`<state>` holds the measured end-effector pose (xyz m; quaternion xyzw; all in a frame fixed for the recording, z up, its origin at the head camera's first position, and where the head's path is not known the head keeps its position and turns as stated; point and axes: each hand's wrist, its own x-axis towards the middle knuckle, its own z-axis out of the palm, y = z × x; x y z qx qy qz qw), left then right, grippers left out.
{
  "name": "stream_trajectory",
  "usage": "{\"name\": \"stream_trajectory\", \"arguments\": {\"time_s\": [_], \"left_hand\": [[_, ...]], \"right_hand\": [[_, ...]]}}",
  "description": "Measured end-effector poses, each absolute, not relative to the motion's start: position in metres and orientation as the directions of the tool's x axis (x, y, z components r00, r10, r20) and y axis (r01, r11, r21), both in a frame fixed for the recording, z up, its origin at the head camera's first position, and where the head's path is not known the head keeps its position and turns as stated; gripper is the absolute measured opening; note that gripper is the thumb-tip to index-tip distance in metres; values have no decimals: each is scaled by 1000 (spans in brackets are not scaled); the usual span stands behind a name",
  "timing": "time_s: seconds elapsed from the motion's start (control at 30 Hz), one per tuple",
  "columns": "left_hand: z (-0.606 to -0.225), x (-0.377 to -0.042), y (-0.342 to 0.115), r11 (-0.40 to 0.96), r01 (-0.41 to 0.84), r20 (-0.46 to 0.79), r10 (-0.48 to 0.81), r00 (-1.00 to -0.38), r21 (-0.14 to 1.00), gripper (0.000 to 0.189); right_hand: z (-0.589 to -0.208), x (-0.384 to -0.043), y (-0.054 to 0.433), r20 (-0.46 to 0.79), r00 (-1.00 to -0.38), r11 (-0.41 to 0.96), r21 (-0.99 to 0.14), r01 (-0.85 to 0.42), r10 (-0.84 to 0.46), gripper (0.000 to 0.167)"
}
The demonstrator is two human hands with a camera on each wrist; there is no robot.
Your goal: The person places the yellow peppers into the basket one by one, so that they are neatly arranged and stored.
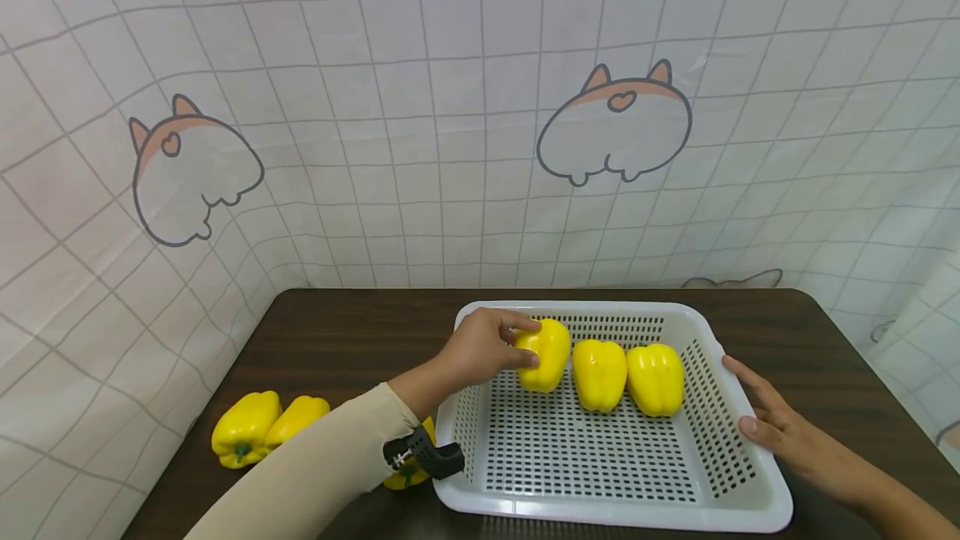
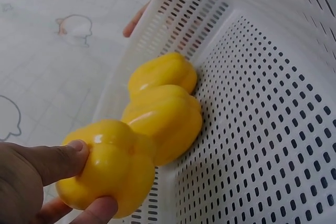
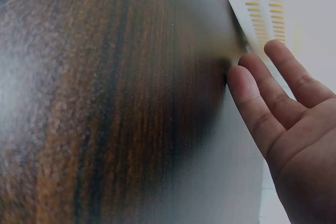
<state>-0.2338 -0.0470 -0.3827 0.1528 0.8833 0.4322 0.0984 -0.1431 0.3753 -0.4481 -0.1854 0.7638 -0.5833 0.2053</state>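
Observation:
My left hand [image 1: 487, 347] grips a yellow bell pepper [image 1: 550, 354] by its left side, inside the white plastic basket [image 1: 600, 517]. Thumb and fingertips press on its skin in the left wrist view, where the held pepper [image 2: 107, 169] overlaps a second one [image 2: 165, 121]. In the head view, that middle pepper [image 1: 599, 375] and a right-hand pepper [image 1: 656, 380] lie side by side on the perforated basket floor. My right hand [image 1: 783, 427] rests its fingertips at the basket's right rim, with fingers [image 3: 252, 103] extended in the right wrist view.
Left of the basket, two yellow peppers [image 1: 246, 429] lie on the dark wooden table [image 1: 360, 332]. Another pepper [image 1: 408, 473] sits against the basket's left side, partly hidden by the left wrist's black strap [image 1: 423, 452]. A white gridded curtain [image 1: 420, 148] hangs behind the table.

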Motion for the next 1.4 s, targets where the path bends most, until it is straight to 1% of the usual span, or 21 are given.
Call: {"name": "stream_trajectory", "arguments": {"time_s": [0.37,0.9,1.4], "left_hand": [[-387,-237,-38,604,185,-26,323,-946,775,43],[-392,-238,-29,601,138,-56,292,-955,788,42],[-394,-234,-23,673,131,-100,294,-951,728,41]], "right_hand": [[-449,-143,377,-93,-843,251,-967,-51,-529,70],[-452,-146,378,-101,-843,261,-964,-48,-529,70],[-453,-145,377,-85,-848,249,-967,-56,-523,70]]}}
